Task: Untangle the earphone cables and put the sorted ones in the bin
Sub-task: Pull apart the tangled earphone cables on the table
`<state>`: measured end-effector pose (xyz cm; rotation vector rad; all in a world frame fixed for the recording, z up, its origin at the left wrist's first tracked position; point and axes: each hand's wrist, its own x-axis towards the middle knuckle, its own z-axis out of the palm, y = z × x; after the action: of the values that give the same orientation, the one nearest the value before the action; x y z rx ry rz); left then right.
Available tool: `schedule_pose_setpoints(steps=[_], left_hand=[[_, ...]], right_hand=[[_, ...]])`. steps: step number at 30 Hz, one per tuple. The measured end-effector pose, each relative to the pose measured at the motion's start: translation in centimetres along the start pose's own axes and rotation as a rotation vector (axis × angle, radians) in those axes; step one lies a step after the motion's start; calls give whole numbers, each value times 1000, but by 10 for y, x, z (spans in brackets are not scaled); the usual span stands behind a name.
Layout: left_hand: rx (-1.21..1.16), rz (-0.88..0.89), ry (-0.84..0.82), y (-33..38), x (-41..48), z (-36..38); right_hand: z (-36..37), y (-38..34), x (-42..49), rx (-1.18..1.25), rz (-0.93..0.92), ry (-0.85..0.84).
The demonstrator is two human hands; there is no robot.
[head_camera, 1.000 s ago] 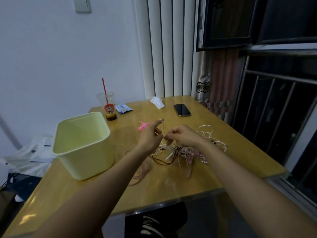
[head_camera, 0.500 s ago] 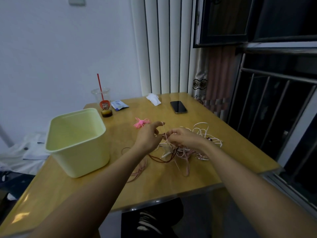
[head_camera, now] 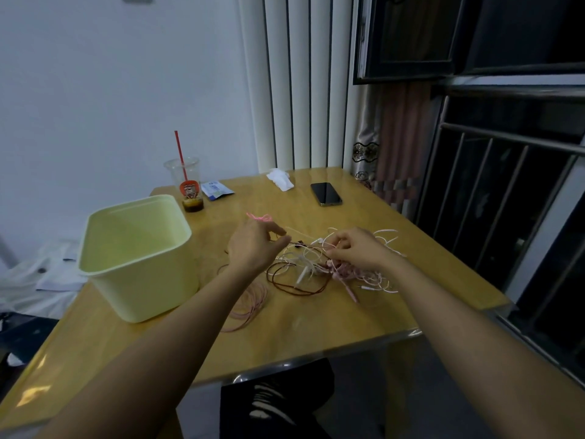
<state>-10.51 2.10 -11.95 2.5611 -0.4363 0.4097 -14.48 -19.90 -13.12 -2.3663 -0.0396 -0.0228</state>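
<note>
My left hand [head_camera: 256, 245] and right hand [head_camera: 357, 248] pinch light, limp earphone cables [head_camera: 304, 264] between the fingers; I would hold a loose end.

Setting: a domestic room, not a workplace. Indicators: 1 wooden table [head_camera: 316, 331] in a corner against a plain white wall [head_camera: 95, 90], vertical blinds [head_camera: 300, 83], a patterned curtain [head_camera: 392, 137], a barred window [head_camera: 506, 201], 1 takeaway cup [head_camera: 186, 182] with straw, 1 phone [head_camera: 326, 194], a crumpled tissue [head_camera: 280, 179], and white clothing [head_camera: 41, 274] heaped beside the table.
</note>
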Motion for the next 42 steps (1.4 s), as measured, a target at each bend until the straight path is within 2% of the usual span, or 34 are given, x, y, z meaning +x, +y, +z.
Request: schedule_pose_setpoints(steps=[4,12,15,19,22,26,28,30,32,35,38,42], left_hand=[[52,-29,-42,-14,2,11],[-130,14,-331,8,-3,10],[-123,72,-363,20,-4,14],[-91,65,-478,29,-7,20],[-109,59,-359,30,-9,19],[-223,-51,-14,28,-2,10],[-365,-173,102,30,4,3],[-396,-221,122,28,12,-1],[-361,-244,40,24,14,3],[-371,-233,-197,15,13,17],[-314,-171,-431,11,10,30],[45,35,-530,16,8,35]], right_hand=[[-4,-2,-8,162,-108,-150],[4,-6,-2,56,-153,-124],[6,-9,0,40,-166,-132],[10,-10,0,-3,-204,-168],[4,-7,-7,64,-183,-183],[-14,3,-13,185,-118,-20],[-20,8,-16,121,-62,-109],[-22,18,-17,107,4,-165],[-21,27,-14,130,21,-15],[-21,26,-13,210,36,206],[-21,21,-8,288,83,170],[-16,27,0,247,165,215]])
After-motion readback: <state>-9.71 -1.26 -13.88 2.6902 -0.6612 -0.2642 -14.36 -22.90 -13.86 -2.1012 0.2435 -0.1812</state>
